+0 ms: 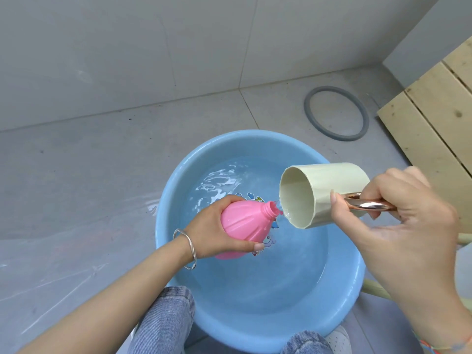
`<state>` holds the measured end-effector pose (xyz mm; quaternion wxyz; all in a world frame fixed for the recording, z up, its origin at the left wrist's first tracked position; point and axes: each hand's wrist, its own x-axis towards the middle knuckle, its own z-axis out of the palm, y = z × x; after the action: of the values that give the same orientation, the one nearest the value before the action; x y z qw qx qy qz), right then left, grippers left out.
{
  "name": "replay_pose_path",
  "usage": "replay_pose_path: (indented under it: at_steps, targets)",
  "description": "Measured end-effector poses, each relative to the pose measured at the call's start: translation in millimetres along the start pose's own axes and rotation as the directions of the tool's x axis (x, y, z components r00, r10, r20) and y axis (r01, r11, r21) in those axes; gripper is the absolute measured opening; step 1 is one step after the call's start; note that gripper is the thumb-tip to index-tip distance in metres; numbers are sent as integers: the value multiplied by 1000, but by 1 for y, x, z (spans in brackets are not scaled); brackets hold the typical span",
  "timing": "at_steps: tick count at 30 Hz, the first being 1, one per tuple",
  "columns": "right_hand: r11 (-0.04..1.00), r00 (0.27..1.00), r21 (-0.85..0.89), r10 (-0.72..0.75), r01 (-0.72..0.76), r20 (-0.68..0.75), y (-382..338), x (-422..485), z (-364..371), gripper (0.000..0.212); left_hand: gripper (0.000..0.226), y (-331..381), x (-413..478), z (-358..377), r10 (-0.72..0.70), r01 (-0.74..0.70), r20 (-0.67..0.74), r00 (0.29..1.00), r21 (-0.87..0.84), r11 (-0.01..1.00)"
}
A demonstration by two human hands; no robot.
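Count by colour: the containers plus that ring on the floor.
Pink: 1, pink plastic bottle
Pale green: 1, pale green plastic cup with copper handle
Blue: 1, round blue plastic basin
Grey: 1, grey rubber ring
Total: 4

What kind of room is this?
Probably a bathroom or washing corner: grey tiles cover the floor and wall, the floor looks wet beside the blue basin, and that basin holds water.
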<state>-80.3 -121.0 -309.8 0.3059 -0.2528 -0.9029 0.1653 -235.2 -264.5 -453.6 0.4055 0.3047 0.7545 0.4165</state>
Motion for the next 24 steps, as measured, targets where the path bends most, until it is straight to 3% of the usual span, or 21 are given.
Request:
replay_pose_path:
  at_steps: [17,24]
  targets:
    - [950,955,-107,-296,294,-7,-6,4,5,33,83,0,0,1,3,-3,0,1000,-31,1000]
    - [944,949,-107,-316,313,-6,-2,3,9,34,80,0,-1,1,4,-4,-5,1000,-40,999]
